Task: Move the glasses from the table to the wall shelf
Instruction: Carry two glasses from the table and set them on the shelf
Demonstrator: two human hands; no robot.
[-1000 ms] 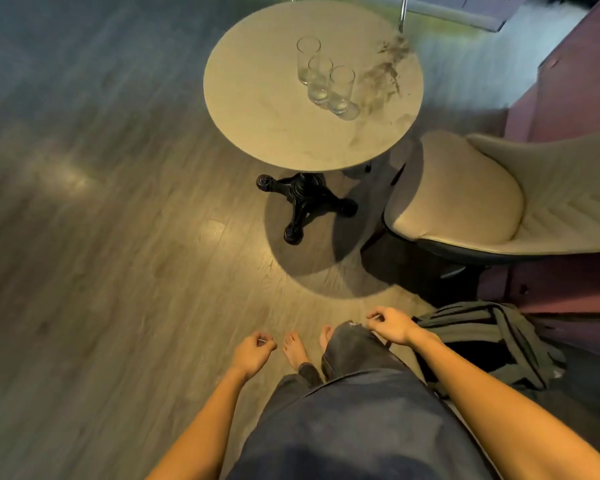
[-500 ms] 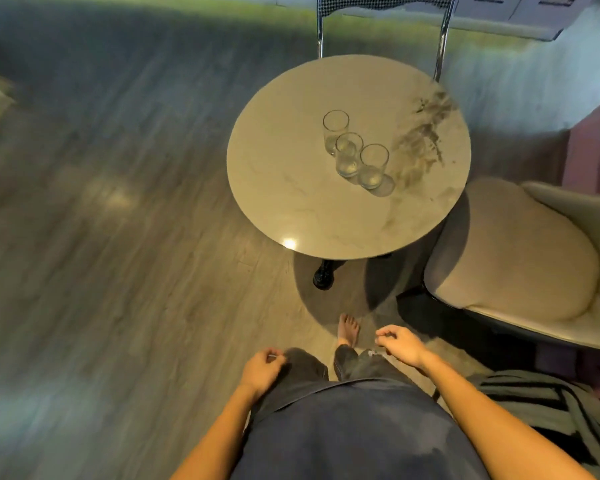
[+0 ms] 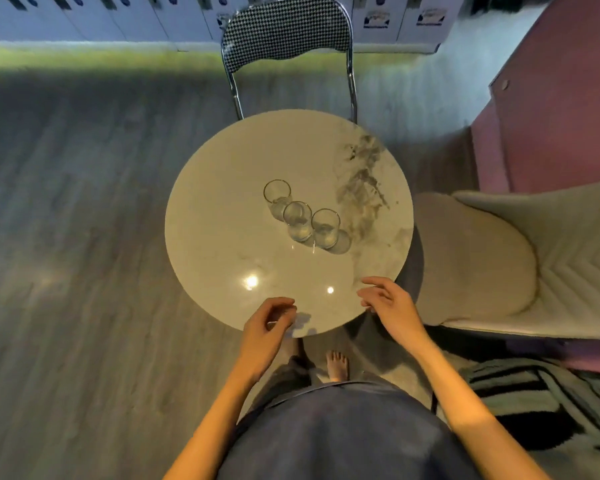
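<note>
Three glasses (image 3: 300,218) stand in a diagonal row mid-worktop (image 3: 222,258), ahead of both hands. Right hand (image 3: 388,303), fingers loosely spread and empty, is nearer the row's end; left hand (image 3: 267,323) loosely curled, empty

Round table (image 3: 222,216): glossy marble-look top, upper right grey-veined. Three glasses (image 3: 297,220): clear, shiny. Floor (image 3: 84,202): matt wood grain. Chair (image 3: 286,32), frame top: chrome tubing, houndstooth cloth.

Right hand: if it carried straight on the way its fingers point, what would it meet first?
Probably the nearest glass of the three, though depth is unclear. The right hand is empty over the table, with bare tabletop between.
</note>
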